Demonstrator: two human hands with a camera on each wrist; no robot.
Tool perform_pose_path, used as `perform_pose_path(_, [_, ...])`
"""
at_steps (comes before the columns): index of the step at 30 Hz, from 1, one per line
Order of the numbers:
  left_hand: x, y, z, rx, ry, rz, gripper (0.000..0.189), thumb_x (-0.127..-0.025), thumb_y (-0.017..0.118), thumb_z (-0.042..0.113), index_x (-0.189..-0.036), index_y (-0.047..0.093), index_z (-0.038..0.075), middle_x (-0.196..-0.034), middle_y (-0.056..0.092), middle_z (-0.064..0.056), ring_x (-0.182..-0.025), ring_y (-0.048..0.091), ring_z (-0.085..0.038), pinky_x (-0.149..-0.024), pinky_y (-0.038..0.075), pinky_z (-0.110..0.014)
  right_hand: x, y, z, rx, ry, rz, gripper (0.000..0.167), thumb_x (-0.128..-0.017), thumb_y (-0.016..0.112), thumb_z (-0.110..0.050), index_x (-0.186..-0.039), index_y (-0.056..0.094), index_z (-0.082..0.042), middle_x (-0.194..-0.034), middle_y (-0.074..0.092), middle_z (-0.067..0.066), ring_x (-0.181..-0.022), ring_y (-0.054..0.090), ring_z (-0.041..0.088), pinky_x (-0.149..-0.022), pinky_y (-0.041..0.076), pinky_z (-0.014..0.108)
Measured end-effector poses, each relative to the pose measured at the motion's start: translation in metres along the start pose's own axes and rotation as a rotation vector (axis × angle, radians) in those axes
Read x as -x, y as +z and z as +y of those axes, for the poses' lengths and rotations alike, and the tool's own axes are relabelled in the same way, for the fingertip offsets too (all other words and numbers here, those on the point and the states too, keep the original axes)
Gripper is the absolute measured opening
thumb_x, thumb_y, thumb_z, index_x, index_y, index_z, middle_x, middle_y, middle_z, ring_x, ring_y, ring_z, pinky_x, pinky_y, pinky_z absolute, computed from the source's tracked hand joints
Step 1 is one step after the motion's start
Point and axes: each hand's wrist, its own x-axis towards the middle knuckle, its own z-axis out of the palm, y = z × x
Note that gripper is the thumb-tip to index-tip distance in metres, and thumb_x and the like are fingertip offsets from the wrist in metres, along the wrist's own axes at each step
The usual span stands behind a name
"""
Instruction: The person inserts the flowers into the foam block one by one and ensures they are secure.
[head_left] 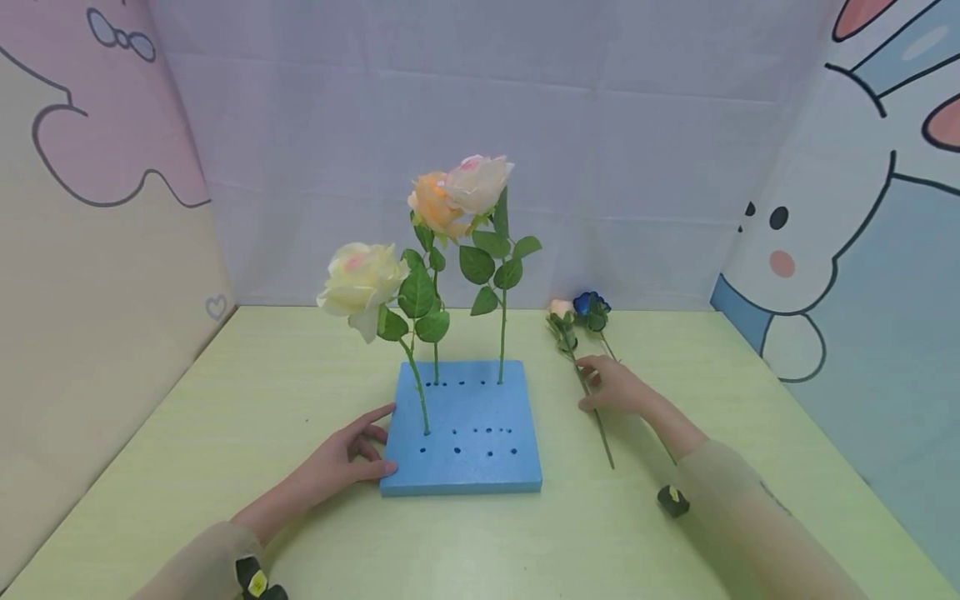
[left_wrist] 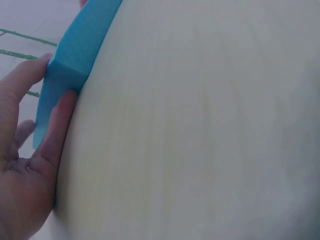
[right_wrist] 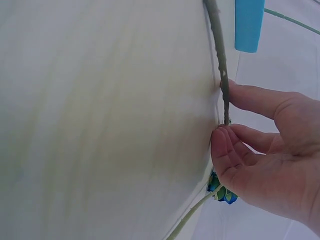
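The blue foam block (head_left: pixel 465 408) lies on the table, with rows of small holes in its top. My left hand (head_left: pixel 348 454) rests against the block's left side, its thumb at the near corner and index finger farther back. A cream rose (head_left: pixel 362 283), an orange rose (head_left: pixel 437 204) and a pale pink rose (head_left: pixel 480 183) stand in holes, the cream one leaning left. To the block's right, a pale peach rose (head_left: pixel 559 308) lies flat. My right hand (head_left: pixel 617 385) holds its stem (right_wrist: pixel 220 55) between thumb and curled fingertips.
A blue rose (head_left: pixel 592 305) lies just right of the peach one, its stem (right_wrist: pixel 192 212) running beneath my right hand. Behind the table (head_left: pixel 300 400) hangs a pale cloth backdrop (head_left: pixel 637 167). Cartoon-printed panels (head_left: pixel 885 333) flank both sides.
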Motion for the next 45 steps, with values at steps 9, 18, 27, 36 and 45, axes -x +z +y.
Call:
perform_pose_path(9, [0.0,0.001,0.001,-0.003,-0.02,0.012,0.087,-0.082,0.08,0.036,-0.154,0.033,0.024,-0.126,0.061,-0.009,-0.092,0.061,-0.011,-0.081,0.05,-0.024,0.001,0.001,-0.001,-0.083,0.024,0.002,0.072,-0.081,0.077,-0.004,-0.142,0.041,0.01,-0.13,0.057,0.029,-0.108,0.063,0.036,-0.09,0.054,0.043])
perform_pose_path(18, [0.0,0.001,-0.001,0.012,-0.003,0.0,0.086,-0.083,0.079,0.034,-0.154,0.033,0.023,-0.127,0.06,-0.01,-0.094,0.062,-0.014,-0.079,0.051,-0.024,0.0,-0.001,-0.003,-0.102,0.01,-0.036,0.056,-0.083,0.074,-0.005,-0.133,0.054,0.007,-0.102,0.068,0.018,-0.083,0.067,0.022,-0.074,0.055,0.033])
perform_pose_path(27, [0.001,0.002,-0.002,0.007,-0.008,0.009,0.085,-0.082,0.08,0.035,-0.154,0.034,0.024,-0.126,0.06,-0.011,-0.094,0.061,-0.014,-0.079,0.051,-0.023,-0.001,-0.001,-0.002,-0.209,0.023,-0.118,0.046,-0.085,0.073,-0.006,-0.128,0.059,0.006,-0.088,0.071,0.012,-0.067,0.066,0.012,-0.067,0.057,0.03])
perform_pose_path(36, [0.001,0.001,-0.002,0.0,0.006,0.003,0.086,-0.083,0.079,0.035,-0.155,0.033,0.022,-0.126,0.06,-0.011,-0.093,0.061,-0.012,-0.079,0.05,-0.023,0.005,-0.009,-0.012,-0.302,0.005,-0.027,0.038,-0.091,0.066,-0.005,-0.127,0.058,0.005,-0.095,0.068,0.018,-0.073,0.069,0.017,-0.067,0.06,0.035])
perform_pose_path(45, [0.0,0.001,-0.003,0.004,-0.009,0.006,0.086,-0.083,0.079,0.035,-0.155,0.033,0.024,-0.127,0.06,-0.011,-0.093,0.061,-0.013,-0.079,0.051,-0.024,0.023,-0.018,-0.034,-0.334,-0.087,0.139,0.038,-0.094,0.063,-0.01,-0.13,0.055,0.001,-0.103,0.065,0.031,-0.071,0.071,0.021,-0.064,0.06,0.037])
